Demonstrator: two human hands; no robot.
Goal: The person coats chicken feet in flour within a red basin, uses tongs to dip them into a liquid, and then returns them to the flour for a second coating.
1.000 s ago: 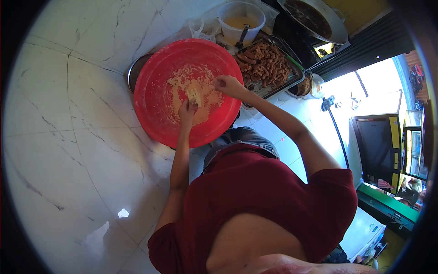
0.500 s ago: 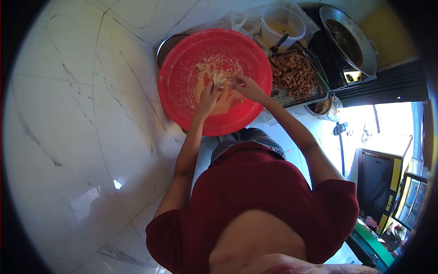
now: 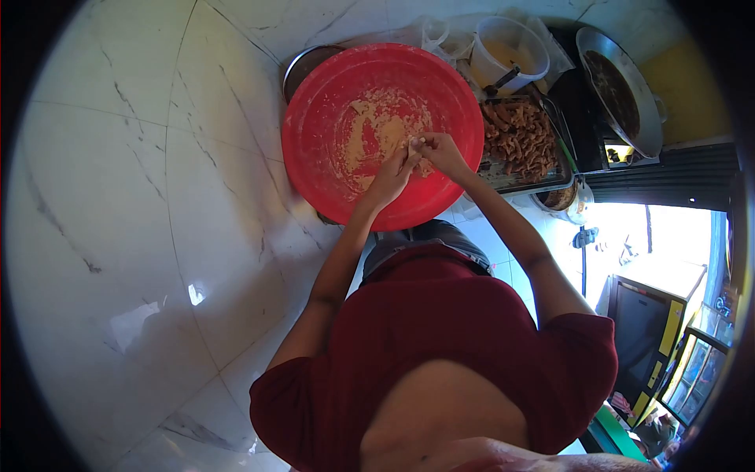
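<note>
Above a red basin [image 3: 314, 161] of pale powder [image 3: 391, 130], the left hand [image 3: 395, 175] has a small piece [image 3: 412, 146] in its grip; the right hand [image 3: 440, 150] meets it, grip unclear. Beyond sit a tray [image 3: 495, 178] of browned strips [image 3: 519, 140], a tub [image 3: 479, 66] of yellowish liquid [image 3: 507, 52], a pan [image 3: 649, 118] of dark liquid [image 3: 613, 93].

A metal wok [image 3: 650, 118] (dark liquid [image 3: 612, 93] inside) at upper right, a dark-fronted cabinet [image 3: 641, 334] well apart.
</note>
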